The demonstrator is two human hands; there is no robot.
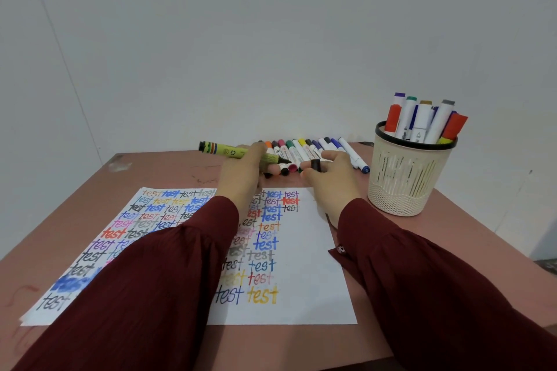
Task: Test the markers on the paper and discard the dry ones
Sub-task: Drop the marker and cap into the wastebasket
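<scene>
Left hand (244, 172) grips an uncapped marker (232, 151); right hand (328, 178) pinches a black cap (315, 165).

The marker is olive-green and held roughly level above the table (168, 172), with its dark tip pointing right towards the cap, the two close but apart. Both hands are above the far edge of the paper (301, 265), which is covered with coloured "test" words. Just behind the hands lies a row of markers (304, 152). A cup (404, 178) holding upright markers stands to the right.
</scene>
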